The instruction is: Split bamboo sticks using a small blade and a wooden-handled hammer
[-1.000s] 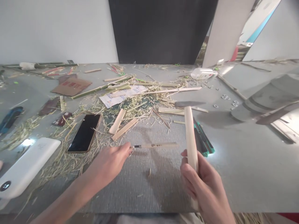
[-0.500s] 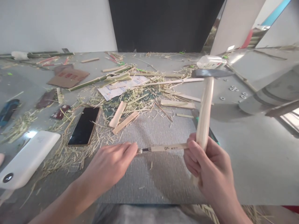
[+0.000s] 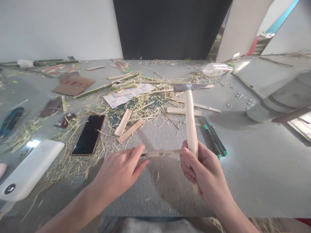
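My right hand (image 3: 202,165) is wrapped round the pale wooden handle of a hammer (image 3: 190,123), held upright with its metal head at the top. The same hand grips the butt end of a wooden-handled carving chisel (image 3: 162,153), which points left. My left hand (image 3: 121,170) is at the chisel's blade end, thumb spread away from the fingers. The fingers hide most of the blade. Below both hands lies a grey textured mat (image 3: 150,184). Two short bamboo slats (image 3: 131,131) rest just beyond the left hand.
A smartphone (image 3: 89,135) and a white power bank (image 3: 31,168) lie on the left. Bamboo shavings (image 3: 145,106) are heaped in the middle. Green-and-black tools (image 3: 215,140) lie right of the hammer. Small white rings (image 3: 240,95) and a grey cylinder (image 3: 279,98) are farther right.
My right hand has moved left with the hammer and chisel, bringing the chisel toward my left hand. The left thumb has come away from the fingers. The green-and-black tools are now uncovered.
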Available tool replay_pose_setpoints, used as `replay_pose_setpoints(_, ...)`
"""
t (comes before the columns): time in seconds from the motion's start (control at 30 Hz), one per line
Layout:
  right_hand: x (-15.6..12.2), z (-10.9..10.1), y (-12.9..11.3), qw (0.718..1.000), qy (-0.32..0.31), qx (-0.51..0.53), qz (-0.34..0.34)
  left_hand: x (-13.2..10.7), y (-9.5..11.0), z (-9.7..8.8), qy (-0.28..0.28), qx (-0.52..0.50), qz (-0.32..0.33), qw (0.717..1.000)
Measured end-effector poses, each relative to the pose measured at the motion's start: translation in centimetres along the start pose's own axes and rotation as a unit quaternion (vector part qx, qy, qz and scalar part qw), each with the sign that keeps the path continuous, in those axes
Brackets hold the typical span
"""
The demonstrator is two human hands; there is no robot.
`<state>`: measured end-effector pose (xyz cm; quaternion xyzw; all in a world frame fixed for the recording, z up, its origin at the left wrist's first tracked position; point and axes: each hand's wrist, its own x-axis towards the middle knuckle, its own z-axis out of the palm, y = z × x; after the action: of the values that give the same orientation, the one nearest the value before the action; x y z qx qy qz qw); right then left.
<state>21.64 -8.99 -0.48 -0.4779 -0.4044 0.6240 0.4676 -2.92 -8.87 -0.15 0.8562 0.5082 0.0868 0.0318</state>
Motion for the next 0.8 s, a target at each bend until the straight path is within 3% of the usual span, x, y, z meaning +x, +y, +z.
replay_pose_setpoints(0.43,0.0,0.6,0.2,0.999,-0.025,-0.021,0.035,0.2,0.1,1.5,0.013,-0.007,0.034,0.999)
replay_pose_setpoints(0.6,-0.1,0.6,0.4,0.998,-0.033,-0.032,0.035,0.3,0.3,1.5,-0.007,-0.025,0.033,0.999)
replay_pose_setpoints(0.8,0.1,0.1,0.5,1.000,0.001,0.006,0.019,0.3,-0.3,1.8,0.003,-0.015,0.002,1.000)
